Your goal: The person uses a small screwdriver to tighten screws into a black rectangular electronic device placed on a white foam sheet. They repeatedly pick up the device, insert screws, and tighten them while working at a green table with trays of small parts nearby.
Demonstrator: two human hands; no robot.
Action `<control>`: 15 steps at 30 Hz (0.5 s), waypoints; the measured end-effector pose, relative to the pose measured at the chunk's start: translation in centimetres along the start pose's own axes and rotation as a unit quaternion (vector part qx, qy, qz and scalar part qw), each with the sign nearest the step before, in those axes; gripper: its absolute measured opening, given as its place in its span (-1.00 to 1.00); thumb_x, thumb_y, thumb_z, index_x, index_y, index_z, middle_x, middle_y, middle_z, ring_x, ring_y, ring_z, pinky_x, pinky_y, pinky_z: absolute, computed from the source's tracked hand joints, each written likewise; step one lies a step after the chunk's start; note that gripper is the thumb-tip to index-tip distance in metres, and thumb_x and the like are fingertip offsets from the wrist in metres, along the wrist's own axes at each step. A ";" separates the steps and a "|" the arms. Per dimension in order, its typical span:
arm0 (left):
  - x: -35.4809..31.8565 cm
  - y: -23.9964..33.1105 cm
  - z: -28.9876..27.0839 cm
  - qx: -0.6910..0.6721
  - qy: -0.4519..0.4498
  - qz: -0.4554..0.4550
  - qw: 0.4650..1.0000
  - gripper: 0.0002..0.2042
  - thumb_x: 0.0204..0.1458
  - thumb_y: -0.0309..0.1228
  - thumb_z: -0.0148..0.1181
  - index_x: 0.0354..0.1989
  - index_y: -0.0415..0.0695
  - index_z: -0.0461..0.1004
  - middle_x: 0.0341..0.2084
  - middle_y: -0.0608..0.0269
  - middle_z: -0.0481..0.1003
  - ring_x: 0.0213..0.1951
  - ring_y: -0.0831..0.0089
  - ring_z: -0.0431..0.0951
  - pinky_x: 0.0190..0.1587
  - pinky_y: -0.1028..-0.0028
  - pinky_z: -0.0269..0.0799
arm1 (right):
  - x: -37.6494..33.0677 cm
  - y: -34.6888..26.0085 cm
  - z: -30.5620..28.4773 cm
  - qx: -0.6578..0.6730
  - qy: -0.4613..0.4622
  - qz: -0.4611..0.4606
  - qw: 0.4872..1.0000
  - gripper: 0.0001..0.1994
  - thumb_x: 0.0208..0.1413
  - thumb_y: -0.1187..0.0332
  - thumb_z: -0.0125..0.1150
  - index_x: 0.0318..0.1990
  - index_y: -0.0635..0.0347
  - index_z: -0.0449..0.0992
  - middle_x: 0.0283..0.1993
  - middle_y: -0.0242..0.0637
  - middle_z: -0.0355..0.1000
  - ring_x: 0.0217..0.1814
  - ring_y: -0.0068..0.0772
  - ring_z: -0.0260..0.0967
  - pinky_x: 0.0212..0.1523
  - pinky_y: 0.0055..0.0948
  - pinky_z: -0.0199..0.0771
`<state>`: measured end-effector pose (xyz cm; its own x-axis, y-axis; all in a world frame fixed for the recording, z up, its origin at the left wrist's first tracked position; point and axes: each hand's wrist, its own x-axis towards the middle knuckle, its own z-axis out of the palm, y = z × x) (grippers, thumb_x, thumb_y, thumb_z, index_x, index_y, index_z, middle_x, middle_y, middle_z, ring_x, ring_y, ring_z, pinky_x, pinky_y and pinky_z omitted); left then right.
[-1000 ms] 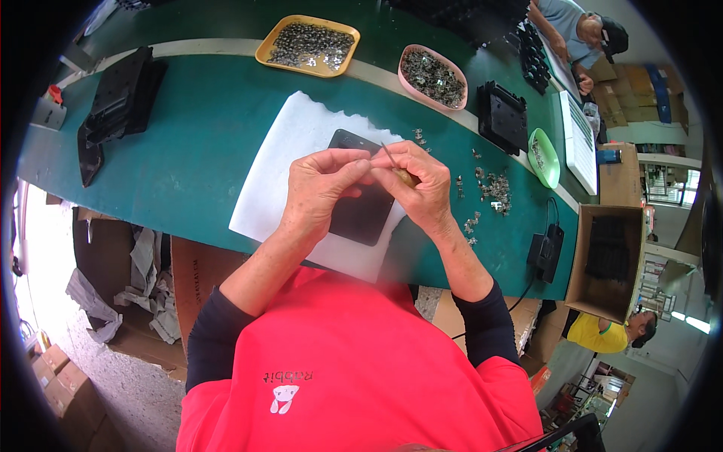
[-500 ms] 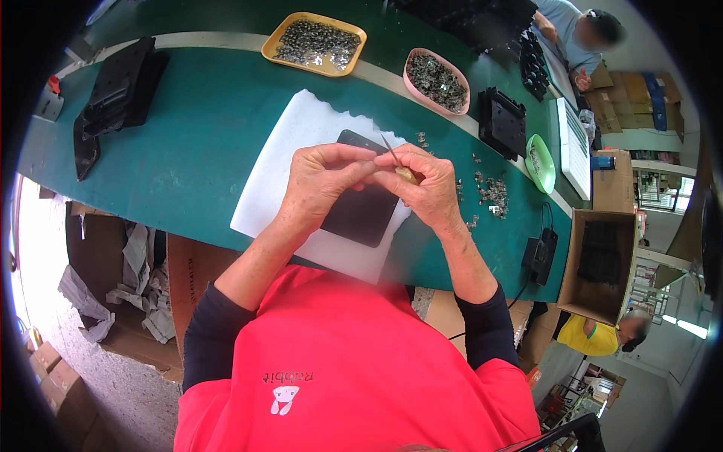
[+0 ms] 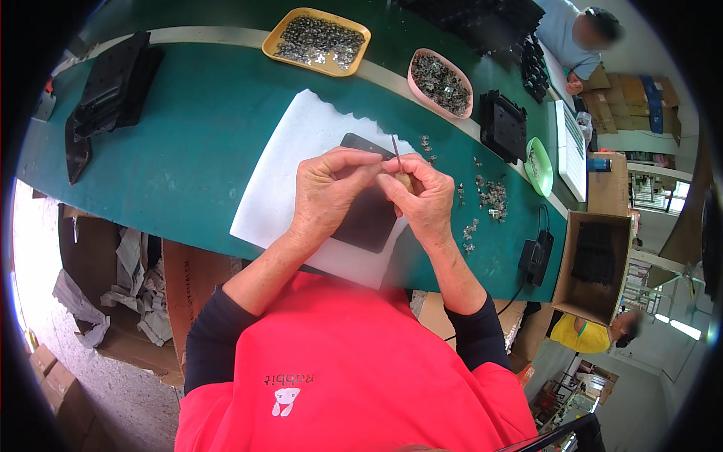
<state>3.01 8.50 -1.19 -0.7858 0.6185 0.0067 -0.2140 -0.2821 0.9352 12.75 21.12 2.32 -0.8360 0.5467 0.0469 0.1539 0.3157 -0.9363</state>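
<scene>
My left hand (image 3: 327,192) and my right hand (image 3: 422,196) meet fingertip to fingertip above a dark flat pad (image 3: 369,218) that lies on a white sheet (image 3: 294,166). My right hand grips a thin pointed tool (image 3: 396,154) with a pale handle, its tip pointing up and away. My left fingers pinch something tiny against the tool; I cannot make out what it is. Small metal parts (image 3: 489,197) lie scattered on the green table (image 3: 196,128) just right of my hands.
A yellow tray (image 3: 316,41) and a pink tray (image 3: 440,83) hold several small metal parts at the back. Black plastic pieces (image 3: 105,90) lie far left, a black block (image 3: 503,126) and green dish (image 3: 539,166) right. An open cardboard box (image 3: 595,260) stands beyond. Other people sit nearby.
Both hands stay together over the dark pad; the fingers shifted only slightly around the tool.
</scene>
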 end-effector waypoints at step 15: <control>-0.1 1.2 -1.5 0.038 0.056 -0.030 0.997 -0.83 0.18 -0.53 0.12 -0.14 -0.28 0.58 -0.31 0.17 0.49 -0.42 0.53 0.58 -0.40 0.62 0.54 | 2.2 1.0 -0.9 -0.235 0.011 -0.130 0.963 -0.83 -0.13 0.54 0.36 -0.31 0.21 0.62 -0.31 -0.25 0.51 -0.28 -0.24 0.49 -0.24 -0.39 0.47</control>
<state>1.99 7.02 -0.56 -0.8336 0.5458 -0.0846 -0.2205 -0.1884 0.9570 11.50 23.31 1.77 -0.8683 0.4158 0.2705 0.1664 0.7579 -0.6308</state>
